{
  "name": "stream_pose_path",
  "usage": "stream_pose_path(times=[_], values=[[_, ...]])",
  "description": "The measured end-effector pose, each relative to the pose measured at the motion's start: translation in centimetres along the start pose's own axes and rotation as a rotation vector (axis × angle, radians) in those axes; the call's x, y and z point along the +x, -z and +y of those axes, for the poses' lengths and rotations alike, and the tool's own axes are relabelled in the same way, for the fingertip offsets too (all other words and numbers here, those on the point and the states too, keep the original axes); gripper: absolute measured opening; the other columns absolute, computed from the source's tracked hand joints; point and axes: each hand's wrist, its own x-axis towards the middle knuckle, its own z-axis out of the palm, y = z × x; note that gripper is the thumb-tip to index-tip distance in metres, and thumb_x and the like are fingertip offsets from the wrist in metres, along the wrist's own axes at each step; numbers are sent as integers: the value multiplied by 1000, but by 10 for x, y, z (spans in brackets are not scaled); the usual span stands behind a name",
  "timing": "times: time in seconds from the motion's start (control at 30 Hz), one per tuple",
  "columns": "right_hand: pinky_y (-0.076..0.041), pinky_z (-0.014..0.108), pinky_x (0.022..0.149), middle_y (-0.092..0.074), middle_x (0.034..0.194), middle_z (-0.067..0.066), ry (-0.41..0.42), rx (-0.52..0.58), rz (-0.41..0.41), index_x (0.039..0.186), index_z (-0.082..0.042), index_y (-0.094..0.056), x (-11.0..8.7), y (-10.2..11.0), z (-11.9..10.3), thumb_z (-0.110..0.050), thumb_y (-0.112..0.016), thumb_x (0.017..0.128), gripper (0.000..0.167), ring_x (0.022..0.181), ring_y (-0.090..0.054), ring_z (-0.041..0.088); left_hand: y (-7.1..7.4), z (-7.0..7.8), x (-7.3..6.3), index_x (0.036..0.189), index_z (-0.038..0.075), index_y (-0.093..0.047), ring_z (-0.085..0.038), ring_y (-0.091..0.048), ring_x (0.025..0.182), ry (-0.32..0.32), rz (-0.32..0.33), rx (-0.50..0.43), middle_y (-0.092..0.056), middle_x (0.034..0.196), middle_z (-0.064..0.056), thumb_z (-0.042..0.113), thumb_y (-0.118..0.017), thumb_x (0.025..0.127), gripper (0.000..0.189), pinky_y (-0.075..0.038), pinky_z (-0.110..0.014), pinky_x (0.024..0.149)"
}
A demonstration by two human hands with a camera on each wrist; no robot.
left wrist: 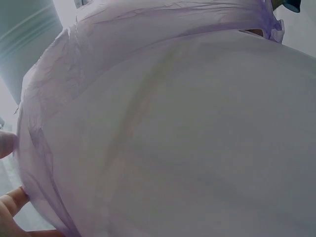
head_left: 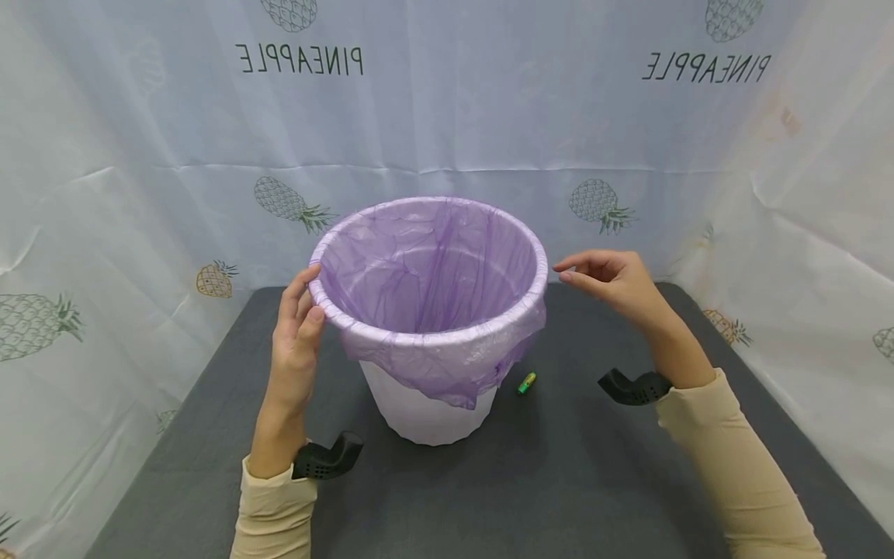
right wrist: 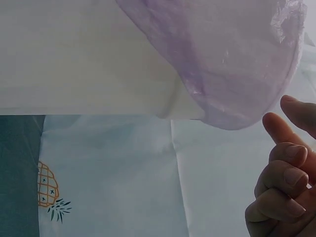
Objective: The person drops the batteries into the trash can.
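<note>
A white trash bin (head_left: pixel 427 411) stands upright on the dark table, lined with a translucent purple trash bag (head_left: pixel 447 365). The bag is folded over the rim all round and hangs down outside in uneven folds. My left hand (head_left: pixel 296 349) rests against the left side of the rim, fingertips and thumb touching the bag. To the right of the rim, my right hand (head_left: pixel 608 283) hovers a little apart with its fingers loosely bent and nothing in them. From the right wrist, the bag's overhang (right wrist: pixel 237 74) shows close to those fingertips.
A small green and yellow item (head_left: pixel 527 383) lies on the table (head_left: pixel 559 489), right of the bin. Curtains (head_left: pixel 447 101) printed with pineapples hang behind and at both sides. Each wrist carries a black camera mount (head_left: pixel 328 458).
</note>
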Motion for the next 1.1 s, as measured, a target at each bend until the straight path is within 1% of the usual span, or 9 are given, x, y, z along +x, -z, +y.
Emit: stream_pose_path(times=[0.13,0.27,0.33,0.57,0.67,0.8,0.87,1.03,1.1], values=[[-32,28,51,-63,69,-16,-8,24,-14,97,-18,-73,-5,0,9,1,-61,90,24,55,-39,8,1,-1,0,144,15,-35,-11,-51,119,-1,1,-1,-52,136,-3,15,-42,97,48,-39,-17,103],[-35,27,53,-66,77,-21,-68,-2,-29,99,-20,-73,-11,-1,18,-3,-62,90,22,58,-41,7,2,-2,1,144,15,-36,-11,-50,120,-9,-6,-6,-52,136,-3,15,-43,97,48,-39,-17,104],[-35,28,53,-65,77,-22,-90,-12,-30,100,-19,-73,-14,-2,23,-5,-62,91,20,58,-40,8,2,-3,1,144,15,-35,-11,-50,121,-15,-12,-8,-52,137,-3,15,-43,97,48,-38,-18,104],[-32,32,52,-54,65,-16,-116,-6,-20,100,-17,-73,-24,-5,35,-5,-61,91,19,54,-36,11,3,-4,1,144,15,-35,-10,-50,120,-25,-26,-13,-51,137,-3,14,-41,98,47,-39,-17,104],[-32,32,52,-53,63,-15,-123,-2,-13,100,-16,-73,-27,-7,41,-4,-61,91,18,55,-36,11,3,-3,1,144,15,-35,-11,-50,121,-18,-17,-9,-51,138,-3,14,-41,97,47,-39,-17,103],[-32,30,48,-47,59,-14,-137,6,-19,101,-10,-72,-31,-11,51,-4,-62,91,16,53,-34,11,2,-2,0,145,15,-35,-12,-50,121,-4,-1,0,-50,139,-4,15,-42,97,48,-39,-17,103],[-31,30,47,-43,58,-13,-140,7,-29,100,-13,-73,-33,-13,56,-4,-62,91,17,51,-33,12,2,-2,0,145,15,-34,-12,-50,122,2,3,4,-49,139,-5,15,-41,97,48,-40,-17,103],[-33,29,48,-44,59,-12,-157,5,-52,96,-31,-71,-36,-18,69,-5,-61,91,29,51,-35,11,2,-2,1,145,15,-34,-12,-50,122,6,0,6,-49,140,-6,15,-41,97,49,-39,-18,103],[-34,29,49,-45,61,-12,-169,7,-59,97,-27,-72,-38,-20,74,-6,-61,92,25,52,-36,11,2,-3,1,145,15,-34,-12,-50,121,5,-1,5,-49,140,-6,15,-41,97,49,-39,-18,103]])
